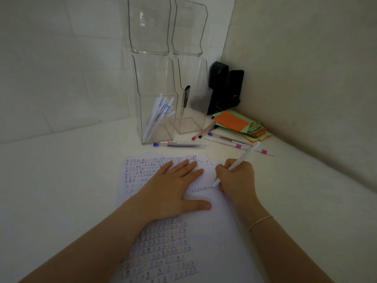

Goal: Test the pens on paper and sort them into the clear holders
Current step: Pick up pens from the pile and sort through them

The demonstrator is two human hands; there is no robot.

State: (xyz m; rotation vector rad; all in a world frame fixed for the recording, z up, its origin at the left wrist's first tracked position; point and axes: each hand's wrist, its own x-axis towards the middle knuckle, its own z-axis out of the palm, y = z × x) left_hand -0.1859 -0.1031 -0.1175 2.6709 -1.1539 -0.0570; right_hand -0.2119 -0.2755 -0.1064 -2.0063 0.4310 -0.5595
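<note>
Fingers of right hand pinch white pen, tip seemingly touching paper; left hand flat.

White pens, orange and green paper slips, black stapler.

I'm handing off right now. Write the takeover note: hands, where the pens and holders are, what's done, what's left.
Left hand: flat on the paper, holding it down.
Right hand: fingers grip a white pen, tip on the sheet at the end of a short row of marks.
Left holder: several white pens sorted in.
Right holder: one dark pen.
Left to do: finish testing the white pen and sort it, then the loose pens on the table in front of the holders, by the coloured paper slips.
</note>
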